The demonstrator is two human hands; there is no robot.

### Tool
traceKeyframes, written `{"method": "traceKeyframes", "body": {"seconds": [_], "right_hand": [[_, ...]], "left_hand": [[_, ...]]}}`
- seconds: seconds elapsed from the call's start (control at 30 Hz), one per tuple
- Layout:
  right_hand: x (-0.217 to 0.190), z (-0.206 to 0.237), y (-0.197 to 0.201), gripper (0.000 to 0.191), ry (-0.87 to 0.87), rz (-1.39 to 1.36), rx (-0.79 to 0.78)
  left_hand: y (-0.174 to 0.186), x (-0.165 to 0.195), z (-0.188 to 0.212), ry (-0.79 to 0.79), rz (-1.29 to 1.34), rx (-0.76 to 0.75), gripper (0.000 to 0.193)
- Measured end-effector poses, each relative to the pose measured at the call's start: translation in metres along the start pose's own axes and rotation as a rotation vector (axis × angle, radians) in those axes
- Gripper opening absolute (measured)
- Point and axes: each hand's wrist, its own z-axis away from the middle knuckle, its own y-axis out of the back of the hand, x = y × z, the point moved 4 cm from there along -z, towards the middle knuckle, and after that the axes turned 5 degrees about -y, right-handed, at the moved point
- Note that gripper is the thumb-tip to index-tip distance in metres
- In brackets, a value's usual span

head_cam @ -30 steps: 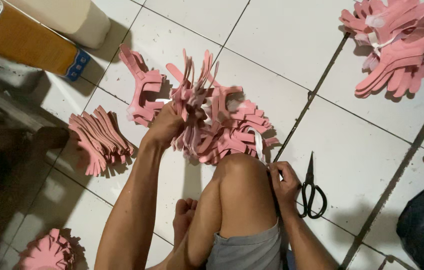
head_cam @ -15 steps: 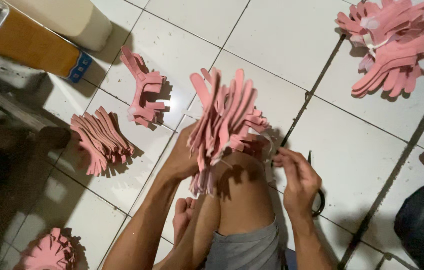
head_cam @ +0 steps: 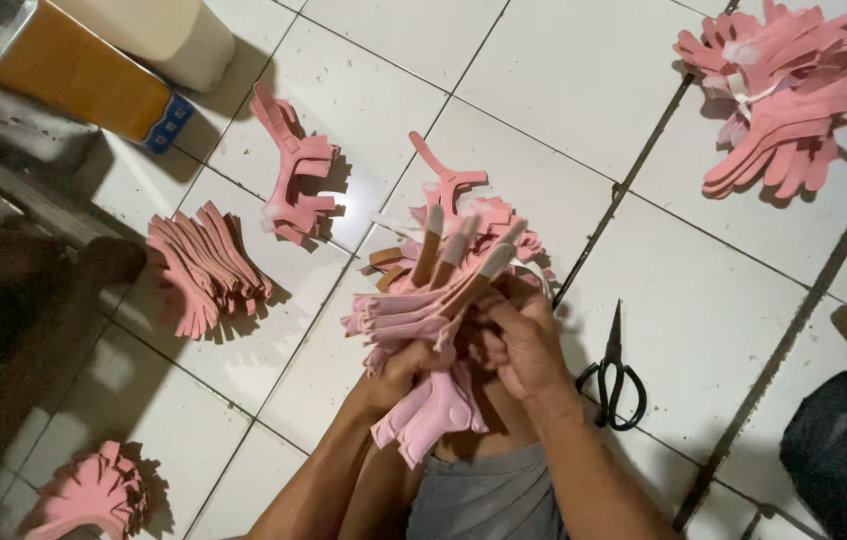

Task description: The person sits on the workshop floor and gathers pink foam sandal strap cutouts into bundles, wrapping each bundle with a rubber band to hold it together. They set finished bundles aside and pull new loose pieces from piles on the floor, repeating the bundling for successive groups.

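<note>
Head view: left hand (head_cam: 398, 368) and right hand (head_cam: 523, 345) both closed tight on a pink foam-cutout bundle (head_cam: 433, 300) above the knee, black scissors (head_cam: 615, 375) just right, loose pink stacks (head_cam: 205, 268) lying well left on white tiles (head_cam: 583, 80).

Bare tile open ahead-right of the hands (head_cam: 473, 350), scissors (head_cam: 615, 375) close right, pink bundles (head_cam: 208, 268) crowding left

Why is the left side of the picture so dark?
Head view: light falls on the white tiled floor at the right, so the pink pieces in both hands cast shadows; the left edge by the dark wooden bench lies in shade. The picture looks sharp.
</note>
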Motion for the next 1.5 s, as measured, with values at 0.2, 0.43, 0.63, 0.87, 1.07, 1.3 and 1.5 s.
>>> {"method": "traceKeyframes", "body": {"seconds": [0.2,0.43,0.63,0.87,1.07,1.3,1.5], "right_hand": [[-0.052,0.023,-0.007,0.021,0.300,-0.049,-0.021],[-0.034,0.019,-0.036,0.022,0.454,0.396,0.193],[-0.026,0.013,-0.029,0.025,0.529,0.568,0.111],[-0.046,-0.010,0.065,0.030,0.495,0.770,0.604],[-0.023,-0.027,0.137,0.029,0.660,0.891,0.678],[-0.007,-0.012,0.148,0.027,0.775,1.198,0.752],[-0.010,-0.009,0.138,0.024,0.706,1.196,0.779]], "left_hand": [[0.022,0.049,-0.005,-0.384,-0.317,0.263,0.026],[-0.030,0.067,0.001,0.013,-0.360,-0.073,0.040],[-0.043,0.100,-0.008,-0.097,-0.408,-0.012,0.047],[0.025,0.160,-0.077,-0.223,-0.417,0.380,0.029],[0.021,0.150,-0.172,-0.155,-0.824,0.433,0.032],[0.011,0.113,-0.217,0.137,-1.131,0.335,0.050],[0.027,0.130,-0.216,0.175,-1.054,0.325,0.041]]}}
